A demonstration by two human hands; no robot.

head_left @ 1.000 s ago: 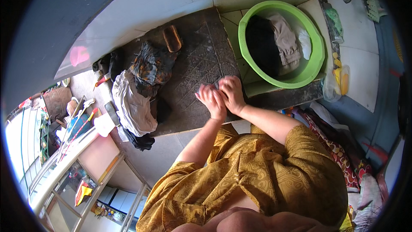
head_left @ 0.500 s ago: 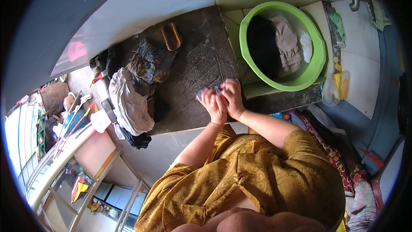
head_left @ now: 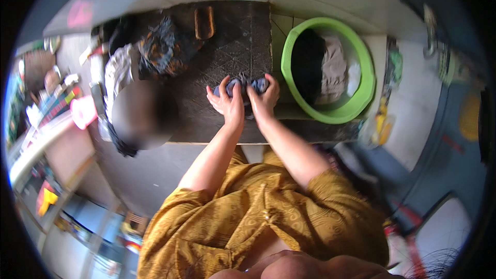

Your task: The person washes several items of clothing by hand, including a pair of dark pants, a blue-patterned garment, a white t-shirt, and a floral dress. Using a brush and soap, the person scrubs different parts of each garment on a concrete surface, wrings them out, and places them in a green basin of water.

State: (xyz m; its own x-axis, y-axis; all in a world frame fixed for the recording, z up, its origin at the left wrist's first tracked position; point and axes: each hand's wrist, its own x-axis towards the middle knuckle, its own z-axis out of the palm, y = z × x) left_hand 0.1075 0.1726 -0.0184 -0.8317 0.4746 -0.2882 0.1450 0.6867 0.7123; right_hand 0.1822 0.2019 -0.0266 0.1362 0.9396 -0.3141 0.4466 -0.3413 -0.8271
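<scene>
Fingers [head_left: 223, 86] of the left hand [head_left: 226, 105] and of the right hand [head_left: 265, 104] grip a bunched grey-blue cloth [head_left: 261, 86], pinched on each side between thumb and fingers; its portion between the two thumbs is too small to make out. The cloth lies within both grasps, over a dark stone slab [head_left: 232, 46]; whether it touches the slab cannot be told. Farther back lies a brown oblong brush-like object [head_left: 204, 22]; to the left, a dark patterned garment [head_left: 157, 51] and a whitish garment [head_left: 119, 67]. Right: green basin [head_left: 369, 72] containing black clothing [head_left: 307, 67] and beige clothing [head_left: 333, 67].
</scene>
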